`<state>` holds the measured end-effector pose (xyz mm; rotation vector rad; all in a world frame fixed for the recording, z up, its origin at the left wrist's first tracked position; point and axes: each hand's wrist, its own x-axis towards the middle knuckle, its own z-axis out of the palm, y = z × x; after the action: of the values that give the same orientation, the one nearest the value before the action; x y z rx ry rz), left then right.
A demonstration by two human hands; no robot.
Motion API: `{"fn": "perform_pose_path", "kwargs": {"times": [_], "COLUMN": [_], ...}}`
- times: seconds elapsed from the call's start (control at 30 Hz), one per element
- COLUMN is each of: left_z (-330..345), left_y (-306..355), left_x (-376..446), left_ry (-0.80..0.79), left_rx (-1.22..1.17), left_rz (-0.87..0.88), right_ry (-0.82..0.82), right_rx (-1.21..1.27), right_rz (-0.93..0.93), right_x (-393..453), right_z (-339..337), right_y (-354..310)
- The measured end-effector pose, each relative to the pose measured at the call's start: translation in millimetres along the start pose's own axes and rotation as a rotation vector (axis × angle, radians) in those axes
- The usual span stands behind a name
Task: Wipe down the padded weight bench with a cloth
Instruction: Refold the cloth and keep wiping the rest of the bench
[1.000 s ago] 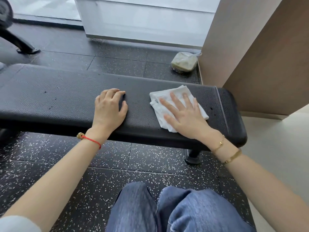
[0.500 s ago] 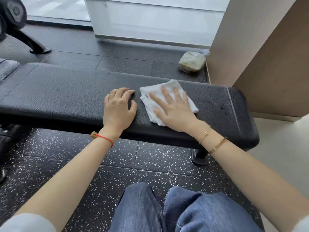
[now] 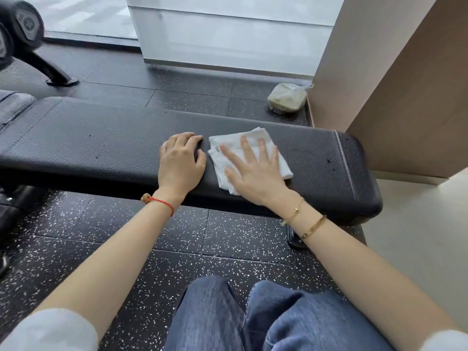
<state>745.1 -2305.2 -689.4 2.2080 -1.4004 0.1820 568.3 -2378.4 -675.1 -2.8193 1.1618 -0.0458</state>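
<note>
A long black padded weight bench (image 3: pixel 101 145) runs across the view from the left edge to the right, with a few small specks on its leather. A folded white cloth (image 3: pixel 253 141) lies on the pad right of centre. My right hand (image 3: pixel 253 171) presses flat on the cloth with its fingers spread. My left hand (image 3: pixel 181 162) rests on the bare pad just left of the cloth, fingers bent at the tips and holding nothing.
A clear bag with something pale (image 3: pixel 287 98) lies on the speckled rubber floor behind the bench, beside a beige wall panel (image 3: pixel 395 79). A black machine leg (image 3: pixel 54 70) stands at the back left. My knees in blue jeans (image 3: pixel 240 317) are in front of the bench.
My right hand has slid the cloth leftward along the pad until it sits close to my left hand. My left hand has stayed in place on the bench.
</note>
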Motion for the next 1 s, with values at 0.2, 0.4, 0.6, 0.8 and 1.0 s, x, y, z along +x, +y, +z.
{"fn": "perform_pose_path", "kwargs": {"times": [0.2,0.4,0.6,0.8,1.0], "left_z": [0.0,-1.4,-1.9,-0.7,0.1], "left_y": [-3.3,-1.3,-4.3,-5.2,-6.3], "left_x": [-0.3,-1.1,-0.9,-0.5,0.1], "left_ry": [-0.001,-0.001,-0.005,0.005,0.018], "left_rx": [-0.013,-0.027,-0.045,-0.056,-0.043], "left_rz": [0.016,0.006,0.015,0.021,0.019], "right_ry": [0.027,-0.014,0.016,0.007,-0.051], "right_rx": [-0.025,-0.002,-0.02,-0.016,0.02], "right_rz": [0.129,0.29,0.044,0.207,0.298], "right_x": [-35.5,3.5,-12.8,-36.7,23.5], "right_z": [-3.7,-8.2,1.5,-6.5,-11.0], "right_y": [65.2,38.1,-0.5,72.6,43.0]}}
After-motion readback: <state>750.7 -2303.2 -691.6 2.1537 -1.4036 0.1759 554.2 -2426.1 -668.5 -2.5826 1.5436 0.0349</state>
